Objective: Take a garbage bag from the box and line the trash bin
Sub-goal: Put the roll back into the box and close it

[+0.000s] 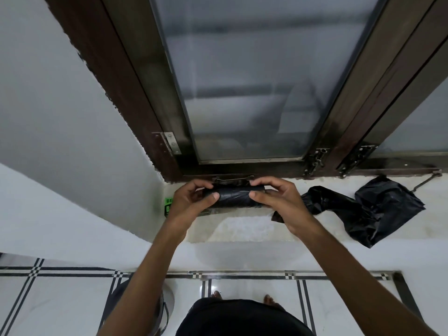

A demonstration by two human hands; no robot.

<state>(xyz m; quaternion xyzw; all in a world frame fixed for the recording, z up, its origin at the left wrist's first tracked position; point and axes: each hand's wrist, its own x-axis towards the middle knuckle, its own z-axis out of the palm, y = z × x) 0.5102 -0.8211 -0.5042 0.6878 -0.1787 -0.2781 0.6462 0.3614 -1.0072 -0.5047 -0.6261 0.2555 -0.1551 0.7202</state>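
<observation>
At the far left of the sill [242,229] I see a green box [167,206] peeking out behind my left hand [191,200]; that hand pinches one end of the black roll of bags [234,197], thumb on its near face; my right hand [274,197] pinches the other end the same way, holding it just above the sill; a loose bag [378,209] lies crumpled further right. I judge the thin film may tear crookedly; the roll may unspool or slip down toward the bin [164,304] at my feet.
</observation>
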